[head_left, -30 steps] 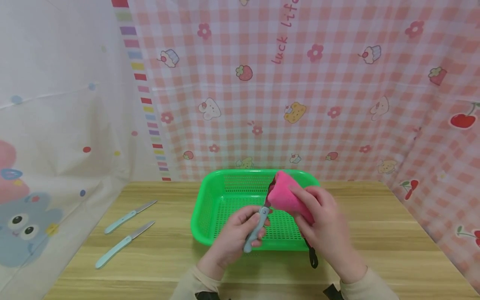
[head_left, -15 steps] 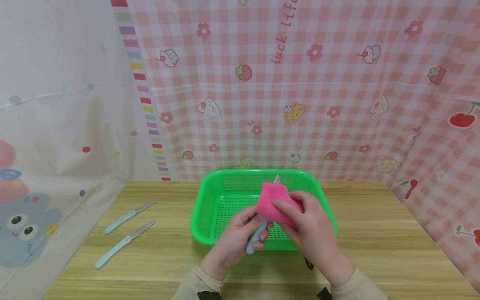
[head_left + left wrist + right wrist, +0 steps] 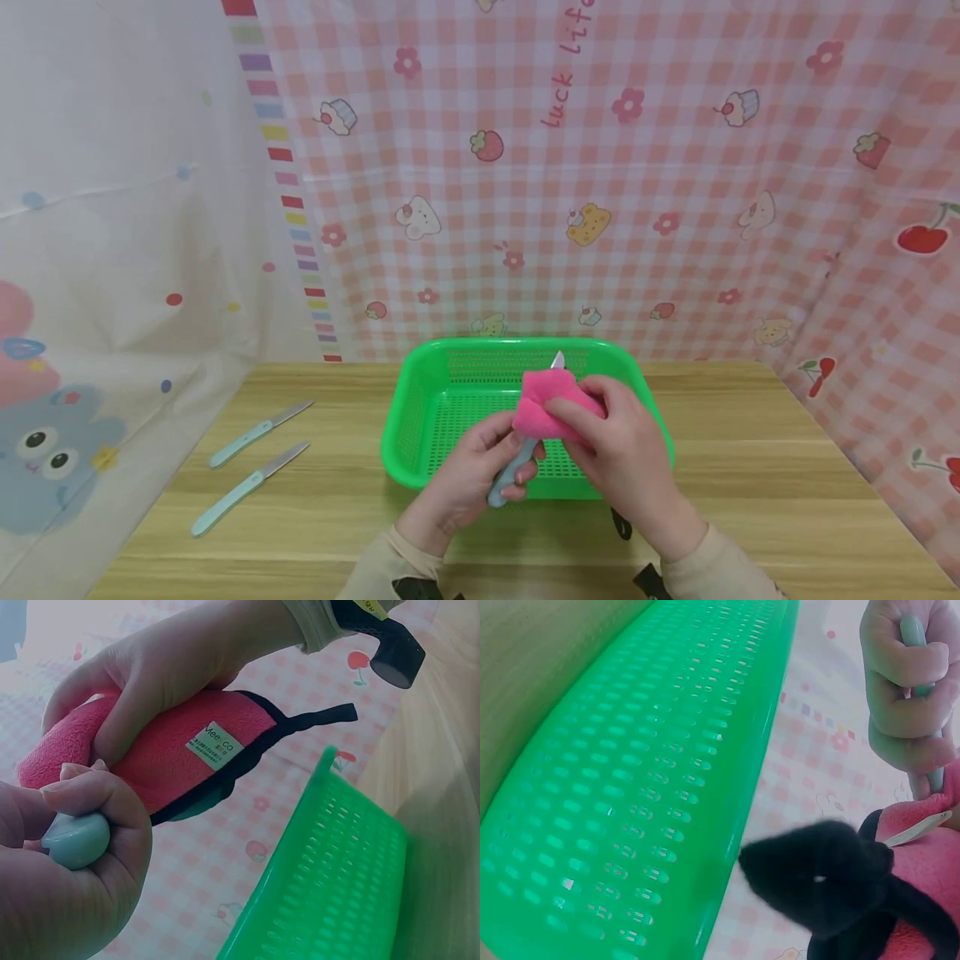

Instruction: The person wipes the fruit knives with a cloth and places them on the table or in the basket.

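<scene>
My left hand [image 3: 472,467] grips the pale blue handle of a knife [image 3: 510,475] above the near side of the green basket. A pink cloth [image 3: 551,404] is folded around the blade, and only the metal tip shows beyond it. With thumb and fingers my right hand [image 3: 626,454] pinches that cloth against the blade. In the left wrist view the cloth [image 3: 176,750] has a dark edge, a white label and a black hanging loop. The handle's rounded end [image 3: 77,840] pokes out of my left fist. The right wrist view shows the left hand [image 3: 907,690] curled round the handle.
A green perforated basket [image 3: 408,417] stands at the back middle of the wooden table [image 3: 750,483]. Two more knives with pale blue handles lie to the left, a farther one [image 3: 258,433] and a nearer one [image 3: 247,492]. A patterned curtain [image 3: 675,167] hangs behind.
The right hand with the pink cloth has moved left and down along the blade since one second ago, then shifted only slightly. The blade tip now shows past the cloth.
</scene>
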The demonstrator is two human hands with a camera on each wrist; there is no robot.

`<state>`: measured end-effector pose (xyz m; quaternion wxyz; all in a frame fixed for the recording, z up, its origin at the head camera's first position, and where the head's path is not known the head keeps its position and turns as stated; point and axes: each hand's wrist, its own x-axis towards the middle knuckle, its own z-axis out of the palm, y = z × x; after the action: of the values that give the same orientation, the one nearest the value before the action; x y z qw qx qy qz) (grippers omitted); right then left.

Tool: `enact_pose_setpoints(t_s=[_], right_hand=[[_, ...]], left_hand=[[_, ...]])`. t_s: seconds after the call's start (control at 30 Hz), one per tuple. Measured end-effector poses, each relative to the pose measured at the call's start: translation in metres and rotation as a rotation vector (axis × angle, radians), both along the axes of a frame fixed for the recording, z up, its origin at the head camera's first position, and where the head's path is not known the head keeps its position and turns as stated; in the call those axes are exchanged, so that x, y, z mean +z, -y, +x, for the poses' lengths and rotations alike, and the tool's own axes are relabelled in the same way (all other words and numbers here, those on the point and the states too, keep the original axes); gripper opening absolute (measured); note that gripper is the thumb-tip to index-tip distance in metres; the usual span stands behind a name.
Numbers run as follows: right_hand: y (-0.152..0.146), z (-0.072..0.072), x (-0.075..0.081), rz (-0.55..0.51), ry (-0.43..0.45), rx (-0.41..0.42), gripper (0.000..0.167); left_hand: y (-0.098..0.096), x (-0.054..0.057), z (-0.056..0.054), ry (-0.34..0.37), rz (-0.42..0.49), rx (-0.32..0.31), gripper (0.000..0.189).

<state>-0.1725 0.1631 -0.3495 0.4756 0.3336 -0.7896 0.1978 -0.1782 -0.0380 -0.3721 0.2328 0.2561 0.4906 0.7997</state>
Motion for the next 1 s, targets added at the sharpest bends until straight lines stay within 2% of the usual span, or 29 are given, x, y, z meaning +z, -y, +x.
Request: enact_pose_setpoints(t_s=[0.2,0.5,0.77,1.0], right_hand=[[-0.002,-0.003,0.004,-0.005,-0.023,-0.004,0.051],[-0.010,-0.011,0.012,-0.031,-0.024,-0.038,0.052],[-0.020,-0.015,0.016,-0.074,-0.004,-0.096,0.050],[-0.030,-0.018,0.019,-0.127,0.020,-0.143,0.047]], left_hand=[[0.001,0.000,0.001,-0.004,0.011,-0.021,0.022],[0.001,-0.003,0.002,-0.039,0.003,-0.047,0.039],[0.002,-0.005,0.004,-0.008,-0.024,-0.074,0.042],[0.003,-0.009,0.005,-0.022,-0.010,-0.085,0.039]])
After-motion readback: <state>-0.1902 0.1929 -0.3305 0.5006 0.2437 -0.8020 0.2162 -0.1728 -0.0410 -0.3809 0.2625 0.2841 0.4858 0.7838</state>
